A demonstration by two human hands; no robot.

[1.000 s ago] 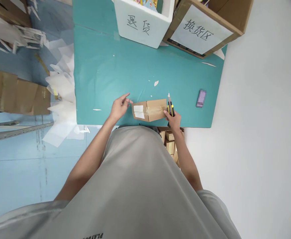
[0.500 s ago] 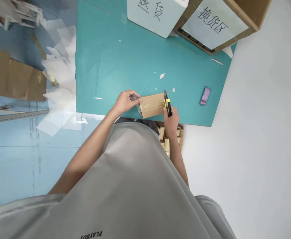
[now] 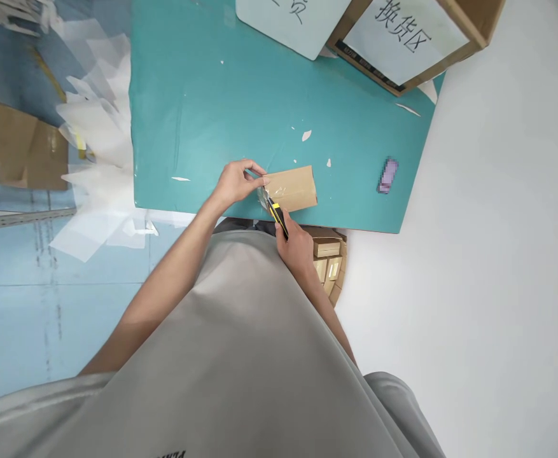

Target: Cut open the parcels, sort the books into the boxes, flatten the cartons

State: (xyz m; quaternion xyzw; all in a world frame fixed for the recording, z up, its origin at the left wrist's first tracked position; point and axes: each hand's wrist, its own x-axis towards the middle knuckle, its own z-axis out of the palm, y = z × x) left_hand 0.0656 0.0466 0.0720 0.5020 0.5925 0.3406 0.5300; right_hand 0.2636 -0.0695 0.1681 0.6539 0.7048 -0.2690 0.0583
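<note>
Teal table | bin at 12 | paper at 9 | left hand pinching carton | right hand grasping cutter

White bin cropped at top, lettering on grey shirt cropped at bottom, purple object on the bench pixelated, utility knife with indistinct blade tip.

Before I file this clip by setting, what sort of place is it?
Likely a parcel-handling workstation: a Chinese sign for "exchange area", small boxes in a carton, and a utility knife at a taped box.
</note>
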